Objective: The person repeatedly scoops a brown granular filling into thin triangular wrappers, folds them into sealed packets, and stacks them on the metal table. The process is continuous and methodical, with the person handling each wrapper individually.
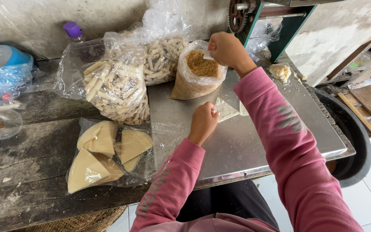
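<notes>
Steel table top (pixel 280 133) carries the work, set against a dark wooden bench (pixel 35 159) on its left edge. At the steel's far-left corner stands an open plastic bag of brown crumbly filling (pixel 198 71) — soft, loose, likely to spill if tipped. The right hand (pixel 227 48) is over its mouth, fingers pinched on a small white scoop-like piece (pixel 208 55); exactly what it is, I cannot tell. Nearer the middle lies a thin triangular wrapper sheet (pixel 227 109) — flat, pale, limp-looking, probably light and easy to tear, best taken by a corner. The left hand (pixel 202 122) is curled, touching the sheet's left edge. The hands are well apart.
</notes>
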